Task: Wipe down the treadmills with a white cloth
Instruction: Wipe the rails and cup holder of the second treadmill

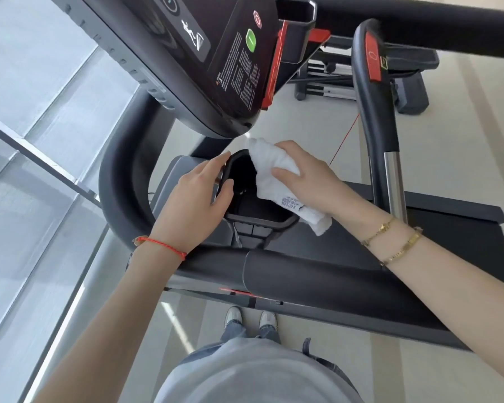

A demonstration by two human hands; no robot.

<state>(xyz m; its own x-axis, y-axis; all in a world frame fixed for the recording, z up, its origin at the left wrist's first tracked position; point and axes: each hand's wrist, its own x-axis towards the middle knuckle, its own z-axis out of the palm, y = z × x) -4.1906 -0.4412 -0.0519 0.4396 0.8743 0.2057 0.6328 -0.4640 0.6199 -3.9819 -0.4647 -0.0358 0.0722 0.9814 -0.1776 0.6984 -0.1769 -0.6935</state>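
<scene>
A person stood beside a black treadmill (317,274), seen from above through a camera on their head, with both bare arms reaching forward over its near handrail (303,271). The right hand (306,181) gripped a crumpled white cloth (277,181), thumb on top and fingers curled round the far side, and pressed it against the right rim of a black cup holder (245,181) set below the console. A printed label on the cloth hung down near the holder's right near corner. The left hand (197,196) held the holder's left rim, thumb curled over the inner edge and fingers wrapped round the outside.

A red string bracelet (160,245) circled the left wrist, and two gold bracelets (390,237) circled the right wrist. The console (216,62), far and left of the hands, was tilted and carried a green button (251,39), a red button (257,18) and small white print. Right of the hands stood an upright handle (376,117) with a red strip near its top and a bare metal section lower down. The dark belt (419,228) stretched to the right beneath the right forearm. Farther off, on the pale floor (317,123), part of another machine showed. Near the bottom edge were a grey shirt, jeans and two pale shoes (250,317). Glass panels (41,126) filled the left side.
</scene>
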